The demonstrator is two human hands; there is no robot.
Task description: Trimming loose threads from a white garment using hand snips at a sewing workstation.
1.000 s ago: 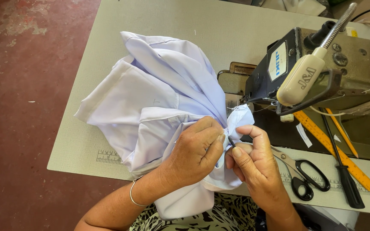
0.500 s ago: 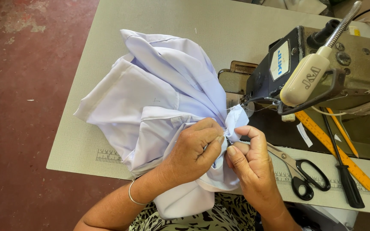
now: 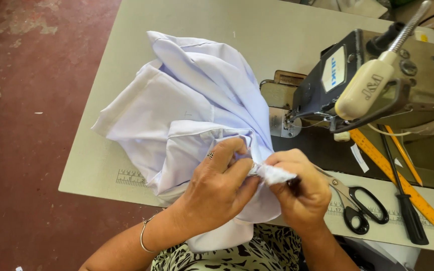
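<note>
Left hand: one, grip closed on a fold of the white garment
Right hand: one, grip pinching the same garment's bunched tip
Garment: one, heaped on the counter, left of the sewing machine
Scissors: one pair, below the machine
Rulers: one, yellow, beside the scissors

Since the earlier pictures, the small bunched tip of the pale lilac-white cotton garment has been drawn out rightward and now sits between both thumbs at lower centre of the frame. The right hand has closed tighter over it, and the left hand has shifted slightly right, fingers curled nearer.
</note>
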